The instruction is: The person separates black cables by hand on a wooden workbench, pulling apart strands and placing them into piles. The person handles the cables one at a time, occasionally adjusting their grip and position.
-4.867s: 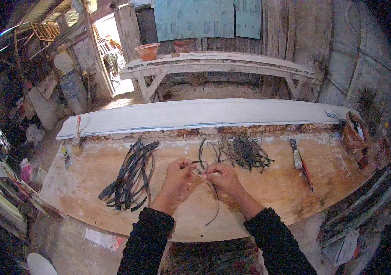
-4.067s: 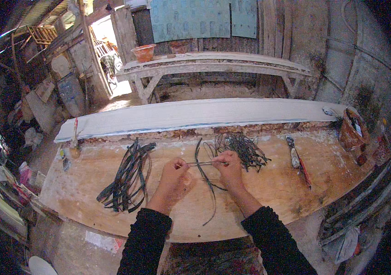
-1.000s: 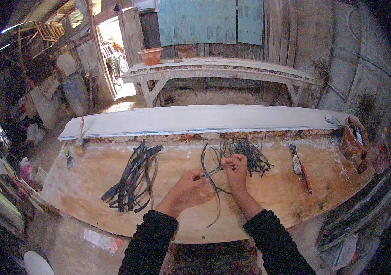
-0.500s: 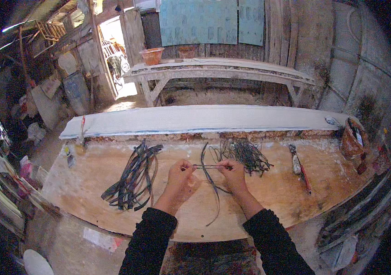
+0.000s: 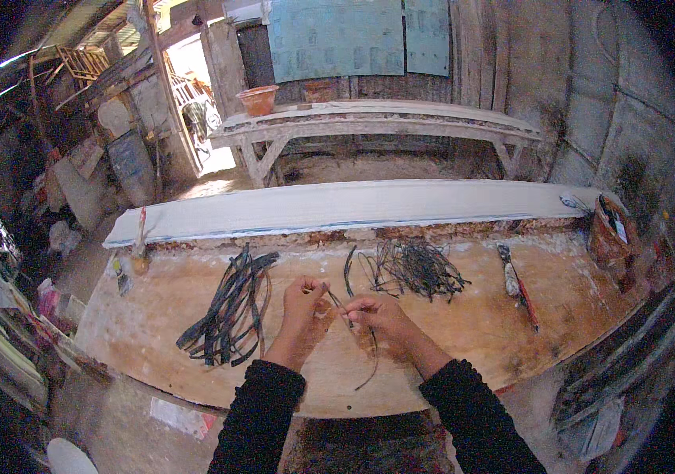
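Note:
My left hand (image 5: 303, 304) is closed in a pinch on a thin dark strip (image 5: 335, 299) above the wooden table. The fingers of my right hand (image 5: 377, 314) pinch the same strip, lower down and close beside the left. Another long dark strip (image 5: 374, 359) lies curved on the wood, passing behind my right hand; whether the two are joined I cannot tell. To the left of my hands rests a bundle of flat dark strips (image 5: 227, 312). Beyond my right hand sits a tangled heap of thinner dark strips (image 5: 424, 268).
Right of the heap lie a brush (image 5: 509, 280) and a red pen-like tool (image 5: 526, 306). A brown container (image 5: 609, 233) holding items stands at the table's right end. Behind runs a long white slab (image 5: 353, 207); farther back, an orange pot (image 5: 258, 101) sits on a bench (image 5: 377, 118).
My right hand has moved left and slightly down, close to the left hand. The strip, level between my hands before, now slants downward to the right. My view has shifted slightly.

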The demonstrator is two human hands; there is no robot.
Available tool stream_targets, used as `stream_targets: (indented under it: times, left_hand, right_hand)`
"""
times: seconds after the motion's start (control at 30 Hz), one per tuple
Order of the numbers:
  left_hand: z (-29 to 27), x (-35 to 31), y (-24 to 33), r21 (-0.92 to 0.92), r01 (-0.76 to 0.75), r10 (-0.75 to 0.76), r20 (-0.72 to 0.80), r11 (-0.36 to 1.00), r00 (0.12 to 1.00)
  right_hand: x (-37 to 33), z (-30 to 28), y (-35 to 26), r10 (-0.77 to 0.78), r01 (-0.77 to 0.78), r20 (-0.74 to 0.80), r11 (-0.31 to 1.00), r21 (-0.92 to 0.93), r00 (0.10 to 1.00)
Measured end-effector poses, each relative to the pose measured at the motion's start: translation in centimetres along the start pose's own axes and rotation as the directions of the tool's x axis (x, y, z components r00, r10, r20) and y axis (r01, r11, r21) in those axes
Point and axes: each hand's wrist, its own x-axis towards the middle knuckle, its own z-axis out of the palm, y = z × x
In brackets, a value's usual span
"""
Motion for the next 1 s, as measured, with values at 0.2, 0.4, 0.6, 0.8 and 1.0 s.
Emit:
stream_targets:
  times: [0.2,0.4,0.6,0.8,1.0]
  left_hand:
    - [-0.8,0.5,-1.0,0.005,0.029,-0.030,0.108,1.000,0.994]
    - [-0.4,0.9,-1.1,0.104,-0.002,-0.013,0.147,0.995,0.989]
    - [-1.6,1.9,-2.3,0.238,-0.113,0.054,0.245,0.965,0.968]
    - [-0.1,-0.5,0.1,0.359,-0.106,-0.055,0.411,0.927,0.910]
    - [-0.9,-0.5,-2.7,0.349,-0.065,-0.194,0.656,0.935,0.729]
  right_hand:
    - [0.5,0.3,-0.4,-0.019,0.024,-0.133,0.999,0.038,0.991]
    - [1.0,-0.5,-0.3,-0.136,0.119,-0.248,0.990,-0.081,0.959]
    - [2.1,-1.1,0.8,-0.234,0.044,-0.460,0.921,-0.386,0.856]
    - [2.6,-2.6,2.6,-0.352,0.058,-0.499,0.857,-0.512,0.792]
    - [3.4,-3.5,3.5,-0.542,0.155,-0.482,0.759,-0.632,0.689]
